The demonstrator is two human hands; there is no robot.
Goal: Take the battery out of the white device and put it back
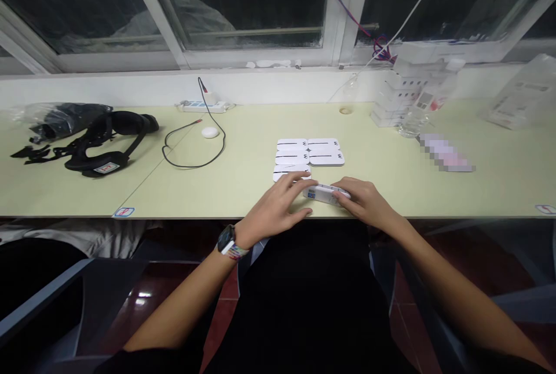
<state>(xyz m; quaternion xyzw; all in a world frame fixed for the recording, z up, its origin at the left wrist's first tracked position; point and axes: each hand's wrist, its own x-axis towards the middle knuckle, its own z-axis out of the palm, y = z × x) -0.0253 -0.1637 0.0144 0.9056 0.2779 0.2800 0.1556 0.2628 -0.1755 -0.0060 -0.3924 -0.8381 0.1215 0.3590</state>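
My right hand (367,203) grips the right end of a small white rounded case (325,193), which is tipped so that its long side with a small blue mark shows. Fingers spread, my left hand (280,206) reaches over from the left. One of its fingertips meets the case's left end, and another lies over the nearest of several flat white pieces (292,157). These rounded pieces lie close together in two columns, each with a black line. The two on the right (325,158) also show a W-like mark. A watch (226,239) is on my left wrist.
A black head-strap device (110,142) and a looped black cable (195,166) lie to the left, by a white round disc (209,132). At the back right stand stacked white boxes (393,96) and a clear bottle (414,122). The table's front edge (208,217) runs close to my body.
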